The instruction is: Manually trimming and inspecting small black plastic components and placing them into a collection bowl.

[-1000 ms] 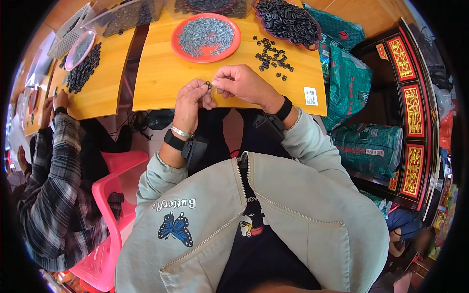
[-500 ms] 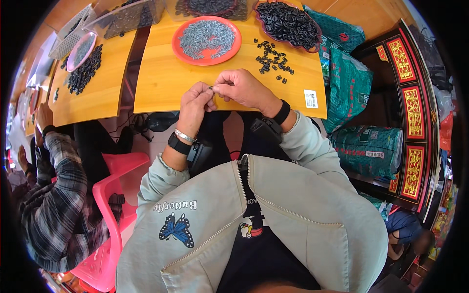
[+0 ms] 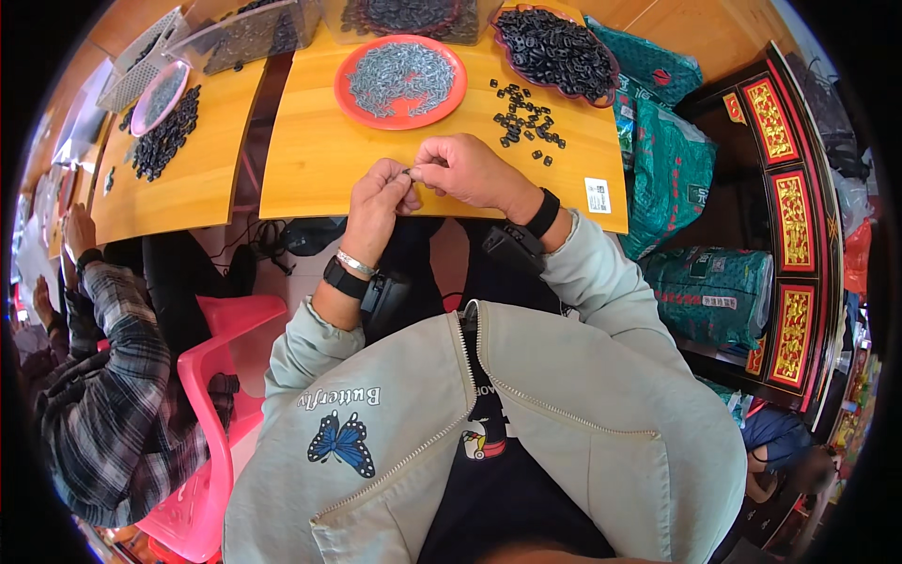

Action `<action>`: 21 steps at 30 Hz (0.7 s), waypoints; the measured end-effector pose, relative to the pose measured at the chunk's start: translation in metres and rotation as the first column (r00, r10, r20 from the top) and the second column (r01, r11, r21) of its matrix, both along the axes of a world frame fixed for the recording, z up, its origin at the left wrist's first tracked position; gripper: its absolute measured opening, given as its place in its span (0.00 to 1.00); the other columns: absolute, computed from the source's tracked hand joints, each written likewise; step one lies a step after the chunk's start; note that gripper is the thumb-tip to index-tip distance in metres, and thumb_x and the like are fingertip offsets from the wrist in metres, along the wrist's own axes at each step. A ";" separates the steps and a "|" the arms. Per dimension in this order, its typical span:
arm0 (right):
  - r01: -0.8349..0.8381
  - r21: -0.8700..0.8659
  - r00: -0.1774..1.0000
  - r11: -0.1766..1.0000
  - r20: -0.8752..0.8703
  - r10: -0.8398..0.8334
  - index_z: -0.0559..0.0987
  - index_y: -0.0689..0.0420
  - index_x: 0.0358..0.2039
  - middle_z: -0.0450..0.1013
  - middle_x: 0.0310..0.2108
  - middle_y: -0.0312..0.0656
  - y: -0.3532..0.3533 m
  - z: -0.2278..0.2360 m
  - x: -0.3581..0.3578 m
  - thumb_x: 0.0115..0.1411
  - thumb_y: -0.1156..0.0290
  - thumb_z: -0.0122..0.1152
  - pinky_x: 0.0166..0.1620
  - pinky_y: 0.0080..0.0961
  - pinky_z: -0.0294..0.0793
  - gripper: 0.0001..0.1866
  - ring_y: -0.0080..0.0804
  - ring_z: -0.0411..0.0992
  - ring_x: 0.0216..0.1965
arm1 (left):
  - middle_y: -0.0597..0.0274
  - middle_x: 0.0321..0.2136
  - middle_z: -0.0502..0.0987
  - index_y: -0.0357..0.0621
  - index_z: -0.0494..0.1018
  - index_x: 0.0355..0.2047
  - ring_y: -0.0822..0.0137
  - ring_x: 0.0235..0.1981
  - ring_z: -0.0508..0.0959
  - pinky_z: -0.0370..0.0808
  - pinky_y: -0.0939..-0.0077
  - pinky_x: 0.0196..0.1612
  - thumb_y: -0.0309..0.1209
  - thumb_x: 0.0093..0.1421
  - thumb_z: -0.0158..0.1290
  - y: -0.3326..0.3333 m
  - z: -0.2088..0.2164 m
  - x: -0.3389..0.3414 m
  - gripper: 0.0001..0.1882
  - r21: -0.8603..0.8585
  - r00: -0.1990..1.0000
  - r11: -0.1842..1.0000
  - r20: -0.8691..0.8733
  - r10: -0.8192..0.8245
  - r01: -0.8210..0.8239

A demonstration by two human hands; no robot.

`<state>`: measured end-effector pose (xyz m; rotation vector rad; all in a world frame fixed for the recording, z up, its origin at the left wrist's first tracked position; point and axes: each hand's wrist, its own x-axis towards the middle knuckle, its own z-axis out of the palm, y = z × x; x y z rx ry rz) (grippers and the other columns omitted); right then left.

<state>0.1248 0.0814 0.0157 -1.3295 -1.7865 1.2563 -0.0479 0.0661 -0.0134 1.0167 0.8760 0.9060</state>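
Above the near edge of the wooden table, my left hand [image 3: 381, 195] and my right hand [image 3: 462, 175] meet fingertip to fingertip. Between thumb and forefinger, my left hand pinches a small black piece [image 3: 407, 173], mostly hidden by the fingers. My right hand's thumb and forefinger are closed right against it; whatever they pinch is too small to make out. Just beyond my hands lies a red plate [image 3: 454, 101] of small silvery metal parts. Loose black plastic pieces [image 3: 526, 120] are scattered on the table to its right.
A scalloped bowl [image 3: 613, 91] heaped with black pieces and a clear bin [image 3: 484, 26] stand at the back. Green bags [image 3: 672, 169] crowd the table's right side. On the left, a person in a plaid sleeve [image 3: 127, 310] sits on a pink chair [image 3: 211, 376] at another table.
The view has shifted very slightly, so the table and plate sit a little lower and further right. My hands keep nearly the same pinch and place.
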 end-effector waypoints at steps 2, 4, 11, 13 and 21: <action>-0.015 0.009 0.999 1.000 0.039 0.015 0.76 0.62 0.25 0.73 0.20 0.43 0.001 0.007 -0.003 0.51 0.67 0.58 0.28 0.26 0.69 0.10 0.31 0.71 0.22 | 0.65 0.19 0.71 0.40 0.65 0.28 0.75 0.22 0.70 0.66 0.84 0.27 0.28 0.61 0.43 0.001 -0.002 -0.002 0.06 -0.005 1.000 1.000 0.003 0.000 0.000; -0.031 0.017 0.997 0.999 0.077 0.030 0.76 0.62 0.25 0.73 0.20 0.44 0.003 0.012 -0.005 0.51 0.67 0.58 0.29 0.26 0.69 0.10 0.32 0.71 0.22 | 0.65 0.19 0.71 0.41 0.65 0.27 0.75 0.21 0.71 0.66 0.84 0.27 0.28 0.61 0.43 0.002 -0.001 -0.004 0.06 -0.011 1.000 1.000 0.005 0.001 -0.001; -0.148 0.111 0.975 0.983 0.185 0.126 0.79 0.59 0.27 0.73 0.20 0.43 0.040 0.030 0.005 0.50 0.67 0.58 0.29 0.26 0.69 0.09 0.31 0.72 0.23 | 0.67 0.18 0.70 0.42 0.67 0.26 0.75 0.19 0.71 0.66 0.85 0.25 0.27 0.60 0.44 0.006 0.002 -0.009 0.06 -0.117 0.994 0.990 0.059 0.088 -0.081; -0.120 0.184 0.970 0.976 0.233 0.075 0.79 0.58 0.28 0.74 0.21 0.43 0.065 0.027 0.014 0.50 0.67 0.58 0.29 0.28 0.69 0.09 0.32 0.72 0.23 | 0.68 0.18 0.70 0.42 0.68 0.26 0.75 0.18 0.70 0.65 0.85 0.24 0.27 0.60 0.44 0.008 0.000 -0.008 0.06 -0.104 0.990 0.988 0.068 0.122 -0.115; -0.137 0.359 0.763 0.923 0.632 -0.133 0.81 0.54 0.26 0.75 0.26 0.45 0.126 -0.006 0.009 0.46 0.68 0.58 0.35 0.38 0.71 0.08 0.43 0.74 0.32 | 0.69 0.17 0.70 0.43 0.68 0.26 0.77 0.17 0.69 0.64 0.86 0.23 0.28 0.59 0.45 0.010 0.004 -0.014 0.05 -0.134 0.976 0.972 0.072 0.206 -0.195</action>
